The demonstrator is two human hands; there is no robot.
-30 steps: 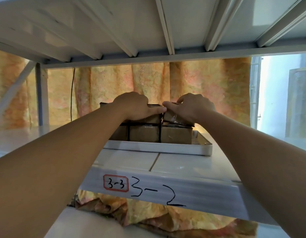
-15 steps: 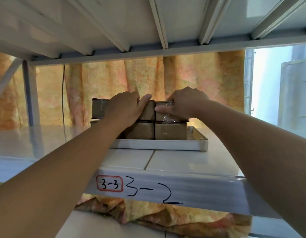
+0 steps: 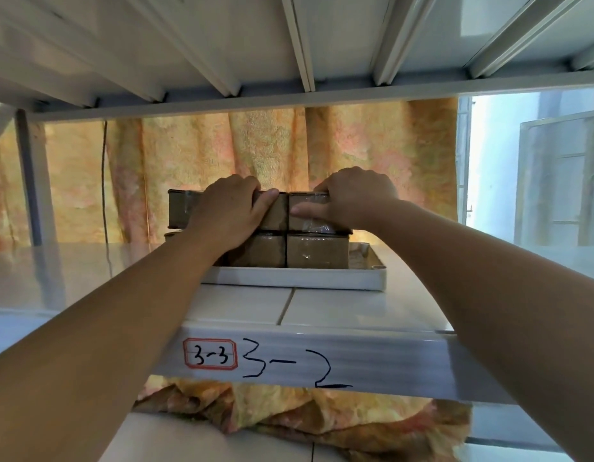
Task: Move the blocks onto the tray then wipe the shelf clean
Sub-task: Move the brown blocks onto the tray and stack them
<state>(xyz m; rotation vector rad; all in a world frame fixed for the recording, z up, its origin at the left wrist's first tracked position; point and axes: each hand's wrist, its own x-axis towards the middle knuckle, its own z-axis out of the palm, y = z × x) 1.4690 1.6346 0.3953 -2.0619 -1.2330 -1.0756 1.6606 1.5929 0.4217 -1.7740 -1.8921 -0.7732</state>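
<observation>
Brown tape-wrapped blocks are stacked in two layers on a white tray (image 3: 295, 279) that rests on the white shelf (image 3: 339, 308). My left hand (image 3: 230, 213) lies over the front of the upper middle block (image 3: 276, 213), thumb on its top edge. My right hand (image 3: 350, 198) grips the upper right block (image 3: 307, 203), fingers over its top and thumb across its front. An upper left block (image 3: 179, 208) shows beside my left hand. Lower blocks (image 3: 317, 250) sit under them; my left forearm hides part of the lower row.
The shelf's front rail (image 3: 322, 361) carries the labels "3-3" and "3-2". A shelf deck with ribs (image 3: 299, 45) hangs close above. An orange patterned curtain (image 3: 289, 148) hangs behind, with more cloth bunched on the lower shelf (image 3: 289, 411). A window (image 3: 562, 178) is at the right.
Both hands have shifted from the tops of the upper blocks down onto their fronts, with the upper blocks now set square on the lower row. The camera view has dropped slightly.
</observation>
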